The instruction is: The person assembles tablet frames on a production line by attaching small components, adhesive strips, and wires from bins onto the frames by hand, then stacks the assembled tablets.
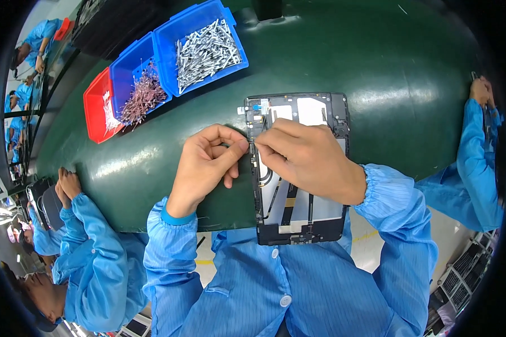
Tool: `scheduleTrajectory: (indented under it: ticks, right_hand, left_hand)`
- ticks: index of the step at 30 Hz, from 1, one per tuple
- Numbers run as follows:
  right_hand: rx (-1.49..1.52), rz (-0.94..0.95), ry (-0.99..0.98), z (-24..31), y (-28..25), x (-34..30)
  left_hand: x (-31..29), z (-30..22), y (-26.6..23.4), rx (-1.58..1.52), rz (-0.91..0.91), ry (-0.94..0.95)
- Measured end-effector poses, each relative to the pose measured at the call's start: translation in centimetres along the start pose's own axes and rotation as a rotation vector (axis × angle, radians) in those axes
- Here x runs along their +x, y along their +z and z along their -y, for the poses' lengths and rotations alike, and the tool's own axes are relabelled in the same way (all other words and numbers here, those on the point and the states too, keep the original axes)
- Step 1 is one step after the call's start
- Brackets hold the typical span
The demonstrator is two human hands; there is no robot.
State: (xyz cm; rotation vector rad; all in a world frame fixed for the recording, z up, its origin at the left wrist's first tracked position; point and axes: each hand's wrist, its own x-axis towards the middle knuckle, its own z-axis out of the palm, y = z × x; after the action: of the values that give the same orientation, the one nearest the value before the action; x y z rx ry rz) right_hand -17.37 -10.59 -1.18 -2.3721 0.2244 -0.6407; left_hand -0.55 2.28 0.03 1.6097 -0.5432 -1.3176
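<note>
Right of the silver-filled blue bin (199, 16) and nearer us lies our opened tablet (320, 210), short end toward us, long axis running away. At its edge on the bin's side, our left hand (205, 165) and right hand (309, 151) pinch fingertips together; whether on anything, we cannot tell.

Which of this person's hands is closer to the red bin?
The left. The left hand is to the right of the red bin, beside the open tablet; the right hand is farther right, over the tablet.
</note>
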Motion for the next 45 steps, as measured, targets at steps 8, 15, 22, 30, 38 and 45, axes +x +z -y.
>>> scheduleTrajectory:
  ticks: [8, 15, 22, 30, 38, 45]
  right_hand:
    - [0.022, 0.017, 0.027, 0.0, -0.2, -0.1]
    - [0.038, 0.023, 0.079, 0.2, -0.1, 0.0]
    - [0.078, 0.009, 0.095, 0.3, -0.2, 0.0]
    - [0.093, 0.001, 0.097, 0.3, -0.2, 0.0]
    - [0.113, -0.005, 0.25, 0.7, -1.0, 0.4]
    - [0.129, 0.043, 0.267, 0.7, -1.2, 0.8]
  left_hand:
    - [0.1, 0.0, 0.1, 0.014, -0.002, 0.007]
    - [-0.1, 0.2, 0.5, 0.047, -0.047, 0.032]
    - [0.0, -0.1, 0.6, 0.068, -0.057, 0.0]
    - [0.1, -0.3, 1.0, 0.043, -0.091, 0.003]
    - [0.4, -0.2, 0.2, 0.026, 0.006, 0.018]
    - [1.0, -0.8, 0.5, 0.087, -0.006, 0.006]
